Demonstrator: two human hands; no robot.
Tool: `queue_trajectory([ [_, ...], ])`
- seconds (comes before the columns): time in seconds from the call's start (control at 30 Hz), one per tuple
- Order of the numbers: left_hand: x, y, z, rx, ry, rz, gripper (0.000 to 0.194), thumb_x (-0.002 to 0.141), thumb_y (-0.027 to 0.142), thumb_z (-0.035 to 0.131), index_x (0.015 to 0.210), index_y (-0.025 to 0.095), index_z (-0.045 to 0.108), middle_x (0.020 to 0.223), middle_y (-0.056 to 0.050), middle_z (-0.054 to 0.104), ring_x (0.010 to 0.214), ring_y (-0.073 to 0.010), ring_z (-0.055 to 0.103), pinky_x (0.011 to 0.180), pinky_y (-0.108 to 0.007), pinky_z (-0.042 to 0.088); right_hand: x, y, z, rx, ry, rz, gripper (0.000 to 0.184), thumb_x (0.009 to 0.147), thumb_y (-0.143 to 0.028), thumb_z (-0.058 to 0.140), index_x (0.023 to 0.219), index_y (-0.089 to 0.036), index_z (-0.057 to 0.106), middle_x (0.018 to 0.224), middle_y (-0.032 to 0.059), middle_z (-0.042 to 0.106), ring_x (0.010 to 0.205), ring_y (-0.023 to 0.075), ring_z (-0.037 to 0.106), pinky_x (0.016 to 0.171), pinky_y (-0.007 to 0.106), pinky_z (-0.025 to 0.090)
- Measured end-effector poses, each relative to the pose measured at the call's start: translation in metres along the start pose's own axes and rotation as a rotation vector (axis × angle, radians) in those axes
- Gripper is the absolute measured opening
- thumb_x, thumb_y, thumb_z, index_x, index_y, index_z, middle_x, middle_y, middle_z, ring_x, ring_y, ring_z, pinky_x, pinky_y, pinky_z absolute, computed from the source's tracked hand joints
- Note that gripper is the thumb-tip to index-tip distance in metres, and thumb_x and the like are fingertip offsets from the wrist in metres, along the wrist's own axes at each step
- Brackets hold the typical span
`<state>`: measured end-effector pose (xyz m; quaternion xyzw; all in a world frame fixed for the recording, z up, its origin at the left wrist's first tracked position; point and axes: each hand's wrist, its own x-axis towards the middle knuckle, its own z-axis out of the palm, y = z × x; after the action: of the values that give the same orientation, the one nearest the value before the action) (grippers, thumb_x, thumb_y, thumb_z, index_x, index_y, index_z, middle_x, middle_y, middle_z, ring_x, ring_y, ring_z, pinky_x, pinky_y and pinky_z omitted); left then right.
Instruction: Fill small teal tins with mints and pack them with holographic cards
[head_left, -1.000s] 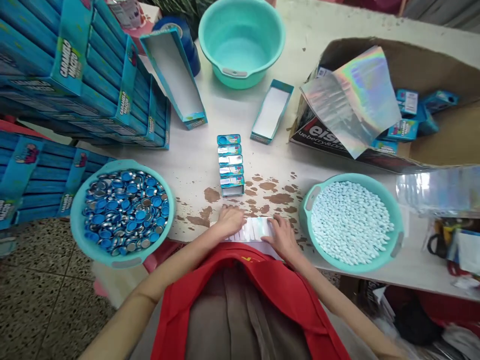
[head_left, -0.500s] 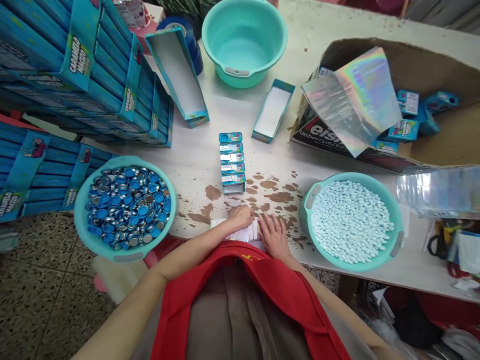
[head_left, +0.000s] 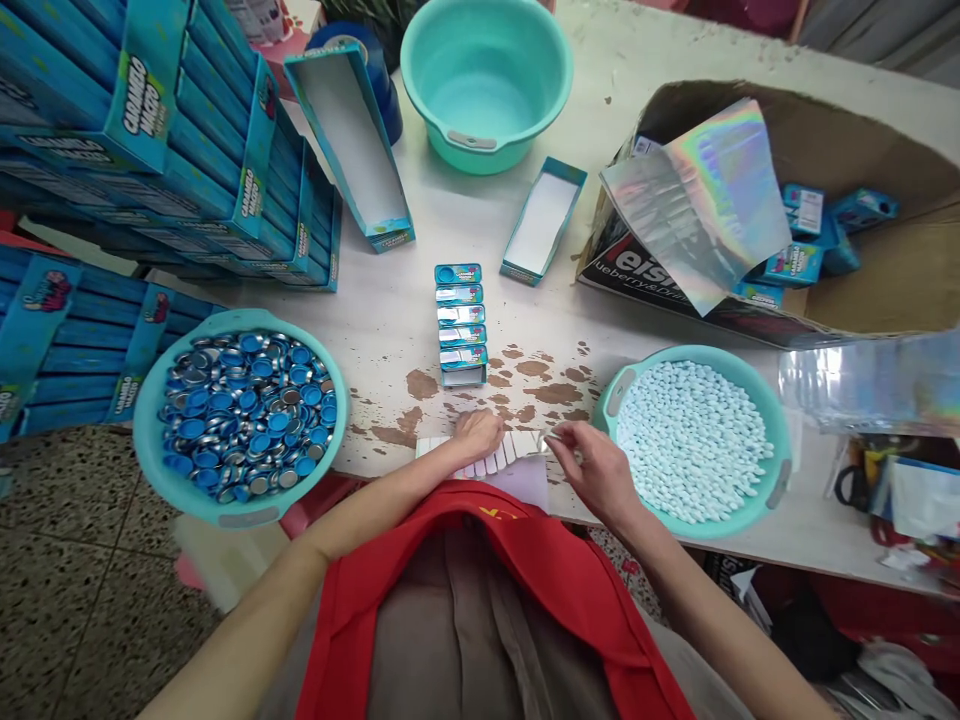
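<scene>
My left hand (head_left: 480, 436), fingers curled and closed, presses on a sheet of white labels (head_left: 506, 455) at the table's front edge. My right hand (head_left: 596, 468) pinches the lifted right end of that sheet, which curls up off a pale sheet (head_left: 525, 487) underneath. What lies under my left fingers is hidden. Just beyond my hands, a row of small blue boxes (head_left: 460, 335) runs away from me. On the left is a turquoise basin of blue and silver caps (head_left: 259, 420); to the right, another holds small white pieces (head_left: 690, 440).
Stacked blue cartons (head_left: 217, 150) rise at the left. Two open blue trays (head_left: 352, 150) (head_left: 541, 222) lie farther back, near a turquoise basin (head_left: 487, 85). An open cardboard box (head_left: 675, 283) at the right holds small blue boxes and shiny film (head_left: 701, 195).
My right hand has moved right and up from lying flat on the sheet, and now pinches its raised end. The label sheet's right part has lifted. My left hand has stayed in place.
</scene>
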<state>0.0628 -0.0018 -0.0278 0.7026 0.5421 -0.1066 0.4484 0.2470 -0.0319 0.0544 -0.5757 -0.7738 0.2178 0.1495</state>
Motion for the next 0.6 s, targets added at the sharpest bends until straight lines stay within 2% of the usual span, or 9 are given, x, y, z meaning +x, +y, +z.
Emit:
queue_trajectory([
  [0.07,0.0,-0.001,-0.005,-0.11,0.077,0.039,0.032,0.088,0.03,0.038,0.084,0.017,0.067,0.097,-0.011,0.066,0.095,-0.0246,0.06,0.087,-0.037,0.043,0.012,-0.003,-0.013,0.073,0.009,0.062,0.019,0.091,-0.037,0.049,0.083,-0.022,0.057,0.073,0.0027,0.064,0.066,0.0156,0.059,0.062,0.027,0.044],
  [0.13,-0.001,-0.001,-0.014,-0.363,0.12,0.109,0.039,0.091,0.041,0.033,0.09,0.017,0.065,0.096,-0.009,0.066,0.094,-0.0217,0.059,0.088,-0.035,0.043,0.022,-0.005,-0.02,0.153,0.012,0.122,0.023,0.09,-0.041,0.049,0.079,-0.022,0.057,0.072,0.0019,0.064,0.065,0.015,0.059,0.06,0.026,0.044],
  [0.27,-0.005,0.007,-0.031,-0.953,-0.017,0.277,0.055,0.09,0.058,0.029,0.112,0.017,0.058,0.107,-0.008,0.064,0.099,-0.0185,0.059,0.085,-0.031,0.046,0.035,-0.011,-0.022,0.294,0.034,0.249,0.027,0.088,-0.046,0.051,0.079,-0.022,0.057,0.072,0.0013,0.066,0.065,0.0151,0.061,0.062,0.026,0.046],
  [0.33,-0.007,0.015,-0.035,-1.089,-0.056,0.326,0.055,0.086,0.059,0.039,0.12,0.017,0.054,0.116,-0.01,0.061,0.101,-0.0187,0.058,0.082,-0.029,0.047,0.039,-0.013,-0.021,0.313,0.041,0.282,0.029,0.087,-0.048,0.051,0.079,-0.021,0.057,0.072,0.0015,0.066,0.065,0.0154,0.06,0.063,0.027,0.046],
  [0.4,-0.007,0.023,-0.037,-1.059,-0.004,0.303,0.052,0.079,0.053,0.056,0.117,0.018,0.055,0.115,-0.009,0.061,0.096,-0.0174,0.059,0.078,-0.027,0.047,0.041,-0.014,-0.02,0.29,0.029,0.29,0.03,0.087,-0.049,0.049,0.079,-0.021,0.057,0.073,0.0019,0.066,0.065,0.0157,0.06,0.064,0.027,0.046],
  [0.47,-0.004,0.029,-0.038,-0.919,0.093,0.223,0.039,0.075,0.041,0.063,0.106,0.018,0.061,0.102,-0.004,0.065,0.086,-0.0147,0.06,0.075,-0.026,0.047,0.042,-0.012,-0.017,0.25,-0.01,0.299,0.031,0.088,-0.049,0.047,0.08,-0.021,0.057,0.075,0.0027,0.066,0.068,0.0167,0.06,0.065,0.029,0.046],
  [0.53,0.0,0.032,-0.04,-0.778,0.161,0.131,0.023,0.077,0.029,0.057,0.095,0.018,0.066,0.086,-0.001,0.067,0.077,-0.0133,0.059,0.072,-0.025,0.047,0.042,-0.009,-0.014,0.197,-0.016,0.295,0.031,0.089,-0.048,0.045,0.08,-0.022,0.058,0.083,0.0056,0.066,0.079,0.0201,0.061,0.072,0.033,0.047],
  [0.6,0.003,0.032,-0.047,-0.684,0.187,0.087,0.024,0.079,0.019,0.049,0.092,0.018,0.069,0.079,0.001,0.068,0.075,-0.0128,0.059,0.072,-0.024,0.047,0.043,-0.006,-0.012,0.14,0.05,0.266,0.03,0.089,-0.046,0.045,0.079,-0.022,0.059,0.099,0.0104,0.064,0.101,0.0255,0.058,0.083,0.039,0.046],
])
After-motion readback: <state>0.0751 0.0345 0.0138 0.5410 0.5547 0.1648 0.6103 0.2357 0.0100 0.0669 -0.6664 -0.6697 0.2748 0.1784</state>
